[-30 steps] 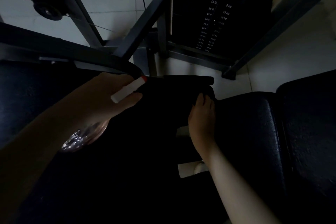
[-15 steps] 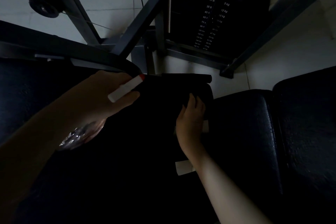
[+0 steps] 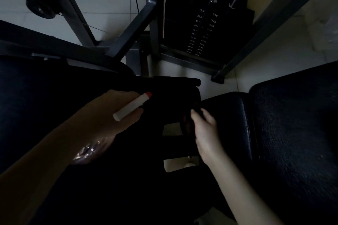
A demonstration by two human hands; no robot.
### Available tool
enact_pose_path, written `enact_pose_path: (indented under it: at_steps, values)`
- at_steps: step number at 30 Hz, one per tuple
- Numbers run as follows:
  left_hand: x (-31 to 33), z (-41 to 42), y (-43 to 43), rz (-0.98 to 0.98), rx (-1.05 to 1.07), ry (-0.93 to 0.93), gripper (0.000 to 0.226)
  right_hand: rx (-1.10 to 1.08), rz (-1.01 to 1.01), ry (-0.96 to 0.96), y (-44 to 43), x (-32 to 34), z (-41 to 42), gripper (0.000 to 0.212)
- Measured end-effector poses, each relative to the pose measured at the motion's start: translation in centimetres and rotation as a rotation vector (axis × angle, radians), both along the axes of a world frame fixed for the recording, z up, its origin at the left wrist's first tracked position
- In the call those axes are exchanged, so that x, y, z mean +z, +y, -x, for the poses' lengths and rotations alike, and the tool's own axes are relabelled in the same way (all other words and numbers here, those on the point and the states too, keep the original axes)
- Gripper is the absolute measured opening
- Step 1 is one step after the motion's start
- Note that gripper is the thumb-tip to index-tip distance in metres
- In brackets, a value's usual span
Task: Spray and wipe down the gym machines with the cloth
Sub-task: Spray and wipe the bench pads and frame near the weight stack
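Black padded seat (image 3: 228, 115) sits right beside your right hand (image 3: 205, 129), whose fingers curl on a dark cloth (image 3: 188, 120), ready to wipe. Left of the seat, your left hand (image 3: 109, 115) grips the clear spray bottle (image 3: 91, 150), its white nozzle (image 3: 131, 107) aimed forward.

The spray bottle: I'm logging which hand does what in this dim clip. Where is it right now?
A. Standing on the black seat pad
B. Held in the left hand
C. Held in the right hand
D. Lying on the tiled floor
B: the left hand is closed around the spray bottle, its white, red-tipped nozzle pointing forward, while the right hand works at the dark machine beside the seat pad.
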State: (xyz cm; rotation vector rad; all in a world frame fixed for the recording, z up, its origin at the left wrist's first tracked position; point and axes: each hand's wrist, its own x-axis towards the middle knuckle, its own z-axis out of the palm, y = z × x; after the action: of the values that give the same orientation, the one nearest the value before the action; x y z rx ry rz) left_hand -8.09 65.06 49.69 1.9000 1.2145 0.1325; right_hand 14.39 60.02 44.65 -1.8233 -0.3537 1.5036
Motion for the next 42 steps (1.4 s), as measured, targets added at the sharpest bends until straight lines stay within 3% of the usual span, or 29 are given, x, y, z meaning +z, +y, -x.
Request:
enact_pose_path:
  at_steps: [4, 8, 11, 13, 15, 17, 20, 25, 27, 30, 32, 35, 38, 42]
  values:
    - [0.8, -2.4, -1.7, -0.02, 0.039, -0.031, 0.043, 0.211, -0.242, -0.395, -1.0, 4.5, -1.8, 0.026]
    - [0.8, -4.1, -3.2, -0.043, 0.017, -0.122, 0.035, 0.6, -0.543, -1.217, -1.5, 7.3, -4.1, 0.031]
    - [0.6, -5.3, -4.5, -0.114, -0.053, -0.122, 0.045, 0.708, -0.531, -1.489, -2.2, 8.6, -6.3, 0.036]
    - [0.4, -6.1, -5.5, -0.073, 0.044, -0.183, 0.039, 0.758, -0.466, -1.596, -2.7, 9.3, -8.3, 0.035]
    - [0.3, -6.9, -6.5, -0.028, 0.151, -0.235, 0.025, 0.828, -0.426, -1.67, -3.0, 9.7, -10.1, 0.034]
    - [-0.3, -7.8, -7.2, -0.032, 0.2, -0.286, 0.037, 0.896, -0.449, -1.717, -3.0, 9.6, -11.1, 0.031]
    - [-1.5, -9.2, -7.9, 0.006, 0.205, -0.33, 0.036, 0.909, -0.48, -1.742, -2.9, 9.4, -11.5, 0.028]
    - [-1.9, -10.8, -7.9, 0.039, 0.235, -0.313, 0.068, 0.845, -0.543, -1.741, -2.9, 8.6, -11.7, 0.024]
    - [-2.1, -11.1, -7.9, 0.08, 0.261, -0.32, 0.06, 0.828, -0.559, -1.747, -2.9, 8.4, -11.8, 0.023]
    - [-2.4, -11.8, -8.1, 0.125, 0.297, -0.309, 0.023, 0.817, -0.554, -1.747, -2.8, 8.3, -11.8, 0.021]
    - [-3.0, -12.1, -8.4, 0.127, 0.292, -0.292, 0.013, 0.82, -0.555, -1.76, -2.7, 8.2, -11.7, 0.019]
    - [-3.1, -11.7, -9.1, 0.156, 0.227, -0.284, 0.014, 0.815, -0.552, -1.769, -2.8, 8.1, -11.7, 0.019]
    - [-2.7, -11.7, -9.9, 0.122, 0.129, -0.214, 0.032, 0.815, -0.538, -1.763, -2.8, 8.0, -11.7, 0.019]
    - [-1.0, -12.3, -11.6, 0.111, -0.001, -0.181, 0.026, 0.823, -0.545, -1.759, -2.8, 8.1, -11.7, 0.019]
